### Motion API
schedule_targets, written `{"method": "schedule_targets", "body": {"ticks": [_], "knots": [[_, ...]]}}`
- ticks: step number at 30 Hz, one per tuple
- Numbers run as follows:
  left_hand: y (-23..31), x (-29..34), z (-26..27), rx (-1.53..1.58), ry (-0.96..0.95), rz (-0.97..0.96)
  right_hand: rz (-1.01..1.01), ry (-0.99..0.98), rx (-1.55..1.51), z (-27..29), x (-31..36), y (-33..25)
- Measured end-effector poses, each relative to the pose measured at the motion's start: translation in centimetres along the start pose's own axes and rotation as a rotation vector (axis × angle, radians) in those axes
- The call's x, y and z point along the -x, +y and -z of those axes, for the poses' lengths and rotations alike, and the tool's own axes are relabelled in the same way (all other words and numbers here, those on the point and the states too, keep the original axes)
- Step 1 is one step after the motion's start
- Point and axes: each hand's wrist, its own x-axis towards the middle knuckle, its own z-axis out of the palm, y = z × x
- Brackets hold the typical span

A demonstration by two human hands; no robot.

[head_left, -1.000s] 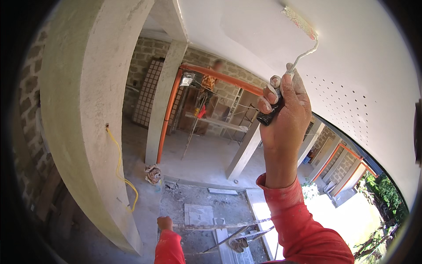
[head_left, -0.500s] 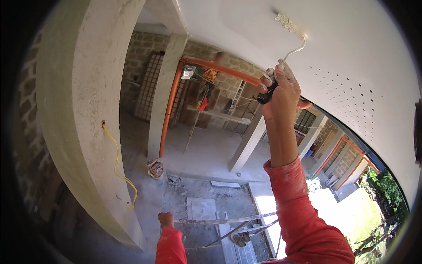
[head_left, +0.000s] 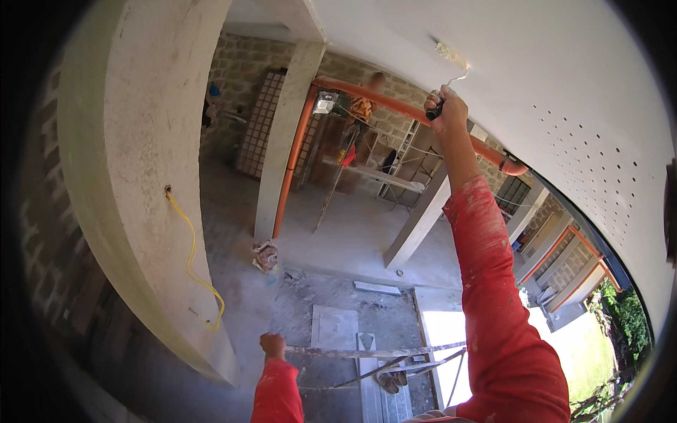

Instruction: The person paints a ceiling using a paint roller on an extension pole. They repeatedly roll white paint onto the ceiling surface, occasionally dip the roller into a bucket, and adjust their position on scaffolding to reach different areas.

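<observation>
Overhead, my right hand [head_left: 451,116] is closed around the dark handle of a paint roller [head_left: 451,55]. The roller's pale, paint-coated sleeve rests against the white ceiling [head_left: 381,32], and its bent wire frame shows above my fingers. Low on the left, my left hand [head_left: 272,344] is closed at the end of a paint-splashed scaffold bar [head_left: 367,352]. My red sleeves carry smears of white paint, mostly the right one.
A concrete column [head_left: 151,134] with a yellow cable [head_left: 189,243] rises at left. An orange pipe [head_left: 381,99] crosses under the ceiling edge. Farther off, another person [head_left: 361,109] stands by scaffolding. Below lie boards [head_left: 335,326] and a pair of shoes [head_left: 390,381]. Small holes dot the ceiling at right.
My right arm has stretched farther forward, taking the roller away along the ceiling. The view has shifted, so the background sits more to the right. My left hand keeps its grip on the bar.
</observation>
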Motion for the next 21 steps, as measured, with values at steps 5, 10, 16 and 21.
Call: {"method": "schedule_targets", "body": {"ticks": [5,10,16,21], "knots": [[1.5,0.7,0.4,-0.051,-0.013,-0.088,-0.134,0.035,-0.062,3.9,-9.4,0.9],[0.7,0.4,1.3,-0.058,-0.006,-0.023,-0.065,-0.009,0.073,0.2,-7.5,4.7],[-0.1,-0.1,0.5,-0.031,0.006,0.035,-0.059,0.066,-0.057,-3.4,-10.1,6.1],[2.2,0.9,-0.5,-0.007,-0.005,0.123,-0.058,0.096,-0.087,-3.8,-9.9,4.9]]}}
